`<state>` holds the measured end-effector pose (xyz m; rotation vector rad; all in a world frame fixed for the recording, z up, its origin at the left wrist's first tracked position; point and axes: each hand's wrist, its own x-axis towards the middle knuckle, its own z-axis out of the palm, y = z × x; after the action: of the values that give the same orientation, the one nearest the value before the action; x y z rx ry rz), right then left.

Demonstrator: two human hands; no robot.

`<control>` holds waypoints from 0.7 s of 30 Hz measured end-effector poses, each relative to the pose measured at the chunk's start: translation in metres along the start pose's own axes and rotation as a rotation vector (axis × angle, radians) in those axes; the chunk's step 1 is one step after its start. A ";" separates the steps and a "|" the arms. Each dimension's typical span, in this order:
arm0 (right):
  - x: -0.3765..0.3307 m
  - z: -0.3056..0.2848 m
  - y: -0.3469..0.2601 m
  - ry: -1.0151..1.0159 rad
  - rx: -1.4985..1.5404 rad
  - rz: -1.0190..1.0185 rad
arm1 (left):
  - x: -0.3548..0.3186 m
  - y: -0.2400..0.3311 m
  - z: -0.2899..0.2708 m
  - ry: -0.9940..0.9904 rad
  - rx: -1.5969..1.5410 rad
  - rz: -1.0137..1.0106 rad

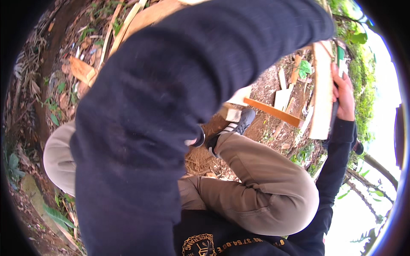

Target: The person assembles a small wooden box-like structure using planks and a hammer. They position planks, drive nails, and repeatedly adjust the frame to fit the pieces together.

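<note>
My left arm, in a dark sleeve, arches across the picture to the upper right. The left hand is hidden beyond the sleeve end, near the top of a pale wooden plank. At this plank's right edge is my right hand, fingers bent against the wood. A green and dark object lies just above the right fingers, partly covered; its kind is unclear. Along the plank's edge below those fingers runs a dark strip, also unclear.
An orange-brown wooden strip slants near my shoe. A wood block and long boards lie at the upper left. Offcuts and leaves litter the soil. My bent knee is beside the right arm.
</note>
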<state>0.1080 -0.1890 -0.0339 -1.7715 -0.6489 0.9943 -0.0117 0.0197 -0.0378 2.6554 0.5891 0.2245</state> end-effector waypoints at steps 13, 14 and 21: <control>-0.009 0.003 0.009 0.045 0.014 -0.216 | -0.006 0.015 0.004 0.096 0.141 0.021; -0.009 0.000 0.010 0.086 0.041 -0.218 | -0.009 0.014 0.004 0.092 0.152 0.011; -0.040 -0.043 -0.007 0.071 -0.192 -0.332 | -0.013 0.036 -0.007 -0.088 0.172 -0.114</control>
<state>0.1234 -0.2382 -0.0057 -1.7795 -0.9826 0.6581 -0.0113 -0.0129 -0.0166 2.7674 0.7589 0.0249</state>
